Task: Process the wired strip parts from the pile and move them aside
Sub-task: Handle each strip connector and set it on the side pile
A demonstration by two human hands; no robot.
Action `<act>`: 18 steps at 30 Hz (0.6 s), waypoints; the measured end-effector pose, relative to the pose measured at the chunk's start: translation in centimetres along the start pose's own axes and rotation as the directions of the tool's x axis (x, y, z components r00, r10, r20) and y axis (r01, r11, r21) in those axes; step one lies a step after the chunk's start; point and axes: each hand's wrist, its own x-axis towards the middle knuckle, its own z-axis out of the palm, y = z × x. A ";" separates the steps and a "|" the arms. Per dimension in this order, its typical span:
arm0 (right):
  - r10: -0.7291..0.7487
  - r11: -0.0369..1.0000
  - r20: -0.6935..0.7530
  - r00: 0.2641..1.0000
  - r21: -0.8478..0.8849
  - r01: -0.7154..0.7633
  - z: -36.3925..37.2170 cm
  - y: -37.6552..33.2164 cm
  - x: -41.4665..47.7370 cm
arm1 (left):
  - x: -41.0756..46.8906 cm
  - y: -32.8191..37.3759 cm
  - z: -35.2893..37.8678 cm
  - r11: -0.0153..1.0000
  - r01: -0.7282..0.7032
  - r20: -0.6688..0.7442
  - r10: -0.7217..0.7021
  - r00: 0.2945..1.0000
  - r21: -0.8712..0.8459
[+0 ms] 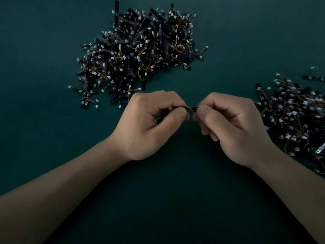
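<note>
- A large pile [139, 53] of black strips with white connectors and orange wires is noted on the far side of the dark green table [44, 50], left of centre. Single parts cannot be told apart within it. Strays lie along its near edge.
- The left hand [151, 124] is seen curled, with thumb and forefinger pinching the wired end of one strip part [191, 108]. A white speck inside the curl may be its connector, but this cannot be confirmed.
- The strip part is held between both hands, on the near side of the pile. Its long axis runs left to right, with the wire end pointing left and the black strip end pointing right. Only a short middle section is exposed. The rest is hidden by fingers, so its full length cannot be judged.
- The right hand [232, 124] is likewise curled, with thumb and forefinger pinching the black end.
- A second heap [295, 117] of like parts is recorded at the right, blurred and cut off by the frame edge.
</note>
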 end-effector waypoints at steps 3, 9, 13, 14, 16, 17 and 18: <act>0.029 0.999 -0.011 1.000 -0.024 -0.029 0.1 -0.1 -0.1 | 0.0 0.3 0.4 1.000 0.014 -0.031 -0.014 0.999 0.011; 0.025 0.992 -0.027 0.999 -0.120 -0.029 0.4 -0.2 0.0 | 0.0 0.1 0.2 0.997 0.081 -0.031 -0.081 0.996 -0.007; 0.032 0.989 -0.043 0.999 -0.144 -0.038 0.5 -0.2 0.0 | 0.2 -0.1 0.0 0.999 0.036 -0.010 -0.036 0.999 -0.001; 0.035 0.990 -0.037 0.999 -0.139 -0.040 0.5 -0.1 0.1 | 0.2 -0.1 0.0 1.000 0.026 -0.004 -0.026 1.000 -0.002; 0.039 0.993 -0.016 0.999 -0.106 -0.041 0.4 -0.2 0.1 | 0.2 -0.2 0.0 1.000 -0.001 0.011 0.001 1.000 -0.004; 0.035 0.994 -0.010 0.999 -0.100 -0.036 0.3 -0.3 0.1 | 0.2 -0.2 0.1 1.000 -0.014 0.016 0.014 1.000 -0.001; 0.027 0.994 -0.010 1.000 -0.105 -0.027 0.3 -0.3 0.1 | 0.2 -0.1 0.1 1.000 -0.020 0.020 0.020 1.000 0.005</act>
